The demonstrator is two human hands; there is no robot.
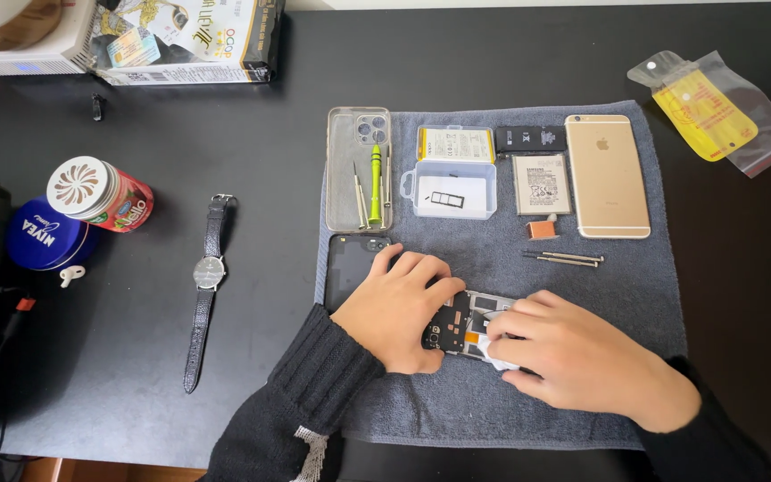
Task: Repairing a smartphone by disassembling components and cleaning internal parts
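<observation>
Looks like a home desk doubling as a phone-repair bench, not a proper workshop. Black tabletop (225, 143) with a grey towel (493, 402) as work mat, carrying an opened phone (466, 326), loose batteries (542, 185), a gold phone (607, 175) face down, precision screwdrivers (375, 183) in a clear case (341, 170) and a small parts box (454, 190). Household clutter beside it: wristwatch (207, 286), blue cream tin (42, 234), red can (100, 194).

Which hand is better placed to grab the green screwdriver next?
Probably the left hand: it lies nearer the green screwdriver; the right hand sits farther away, on the opened phone.
</observation>
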